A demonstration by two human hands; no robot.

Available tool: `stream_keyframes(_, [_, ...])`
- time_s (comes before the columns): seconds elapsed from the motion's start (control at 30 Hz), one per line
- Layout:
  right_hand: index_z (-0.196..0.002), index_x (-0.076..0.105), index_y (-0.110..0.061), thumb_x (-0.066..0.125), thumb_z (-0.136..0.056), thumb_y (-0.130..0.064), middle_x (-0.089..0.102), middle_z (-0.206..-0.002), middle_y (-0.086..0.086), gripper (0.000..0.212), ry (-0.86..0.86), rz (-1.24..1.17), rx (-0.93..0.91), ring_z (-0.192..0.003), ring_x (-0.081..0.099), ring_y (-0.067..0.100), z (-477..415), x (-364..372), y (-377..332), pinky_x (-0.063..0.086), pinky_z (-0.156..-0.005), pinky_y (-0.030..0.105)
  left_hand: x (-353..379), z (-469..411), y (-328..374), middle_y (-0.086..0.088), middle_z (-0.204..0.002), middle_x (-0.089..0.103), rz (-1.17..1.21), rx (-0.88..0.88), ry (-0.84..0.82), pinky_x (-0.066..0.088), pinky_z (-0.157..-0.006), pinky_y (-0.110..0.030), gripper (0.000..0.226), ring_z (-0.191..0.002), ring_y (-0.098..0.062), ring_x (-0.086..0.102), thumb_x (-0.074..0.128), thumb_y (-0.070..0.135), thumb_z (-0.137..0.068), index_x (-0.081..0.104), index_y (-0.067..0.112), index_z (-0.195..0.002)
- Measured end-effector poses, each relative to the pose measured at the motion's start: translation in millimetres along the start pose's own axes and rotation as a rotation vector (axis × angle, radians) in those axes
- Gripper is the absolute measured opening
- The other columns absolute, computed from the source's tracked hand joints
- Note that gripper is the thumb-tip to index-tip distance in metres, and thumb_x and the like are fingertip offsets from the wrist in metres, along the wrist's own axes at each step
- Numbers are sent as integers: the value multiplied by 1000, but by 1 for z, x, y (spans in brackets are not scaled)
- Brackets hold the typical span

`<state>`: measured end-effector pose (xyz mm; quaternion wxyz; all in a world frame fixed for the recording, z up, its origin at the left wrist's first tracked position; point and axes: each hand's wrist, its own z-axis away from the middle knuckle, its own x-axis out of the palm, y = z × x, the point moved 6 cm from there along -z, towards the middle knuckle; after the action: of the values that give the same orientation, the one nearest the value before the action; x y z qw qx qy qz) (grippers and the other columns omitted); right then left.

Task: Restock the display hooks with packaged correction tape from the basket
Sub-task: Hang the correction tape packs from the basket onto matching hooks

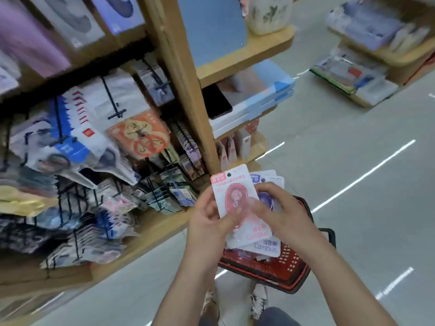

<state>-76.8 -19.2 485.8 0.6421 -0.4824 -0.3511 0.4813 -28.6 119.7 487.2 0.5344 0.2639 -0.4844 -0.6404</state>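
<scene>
Both hands are directly above the red basket (290, 269), holding a small fan of correction tape packs. The left hand (206, 218) has its fingers curled round the left edge of the pink pack (234, 196) at the front, thumb on its face. The right hand (281, 214) is clenched over the blue packs (270, 248) stacked just behind it, fingers also overlapping the pink card.

Looks like the sorting/separating step, nothing hung yet.

To do it well:
- Peel off one pack at a time. Let the left hand take the pink one clear while the right keeps the rest over the basket, so drops land inside.
- Grip low on the card and leave the top punch hole free.
- The display hooks (156, 192) sit left of the basket and higher up. They're blurred, so I can't tell which one takes this product. Match the colour first.
- Thread the hole straight onto the hook tip and slide the pack back. Forcing it could tear the card.
</scene>
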Motion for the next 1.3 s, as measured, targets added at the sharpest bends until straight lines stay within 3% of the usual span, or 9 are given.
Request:
stream_keyframes(0.13, [-103,68,-31,82,-79,-13,72,-95,-20,33,-201,162,-45,-84,67,-4,16,35,-36,49,-68,9,-38,32,28,-8,-109,74,113,31,145,60,-70,-39,55,-97,-29,72,74,-2,-76,57,16,-125])
stream_keyframes(0.37, [-104,69,-48,77,-85,-21,66,-110,-22,34,-416,354,-282,-107,59,-4,35,128,-92,45,-88,12,-120,62,97,-17,-90,74,282,69,251,55,-76,-48,23,-73,-28,70,75,30,-69,74,14,-86])
stream_keyframes(0.47, [-104,70,-48,76,-86,-25,63,-113,-18,30,-452,458,-433,-112,56,-1,47,176,-112,41,-88,10,-159,76,127,-17,-77,71,342,112,285,56,-67,-41,12,-63,-26,67,70,20,-83,73,9,-80])
stream_keyframes(0.6, [-90,73,-42,72,-88,-31,63,-105,-26,11,-436,400,-524,-102,58,-7,58,235,-131,39,-79,4,-208,95,165,-14,-79,73,336,244,310,54,-74,-42,15,-69,-27,68,68,15,-89,74,11,-76])
stream_keyframes(0.9, [-101,74,-33,67,-88,-40,67,-109,-14,16,-475,396,-602,-109,60,6,67,324,-149,46,-91,20,-294,126,223,-5,-67,67,526,392,271,55,-57,-27,10,-57,-15,64,60,14,-94,63,7,-88])
stream_keyframes(1.0, [-100,74,-29,65,-92,-41,65,-108,-11,17,-514,400,-606,-108,59,7,73,366,-158,48,-93,28,-340,142,232,-3,-70,66,510,404,256,54,-68,-32,16,-64,-17,63,60,23,-94,67,11,-85])
stream_keyframes(1.1, [-99,73,-41,55,-94,-46,65,-105,-18,19,-582,387,-623,-105,58,1,82,413,-166,44,-89,19,-389,155,240,-5,-75,67,547,434,280,50,-82,-39,17,-72,-20,63,58,25,-95,66,10,-92])
stream_keyframes(1.17, [-90,69,-47,50,-93,-47,64,-93,-29,19,-610,386,-641,-96,57,-5,85,442,-171,40,-80,12,-420,164,246,-5,-77,67,566,456,301,48,-85,-40,19,-76,-20,62,53,25,-98,65,10,-96])
stream_keyframes(1.3, [-90,68,-31,48,-95,-50,60,-79,-21,28,-632,398,-647,-81,53,2,78,491,-173,39,-74,24,-473,175,258,-9,-83,65,527,510,404,53,-77,-35,20,-75,-20,64,49,18,-100,62,4,-105])
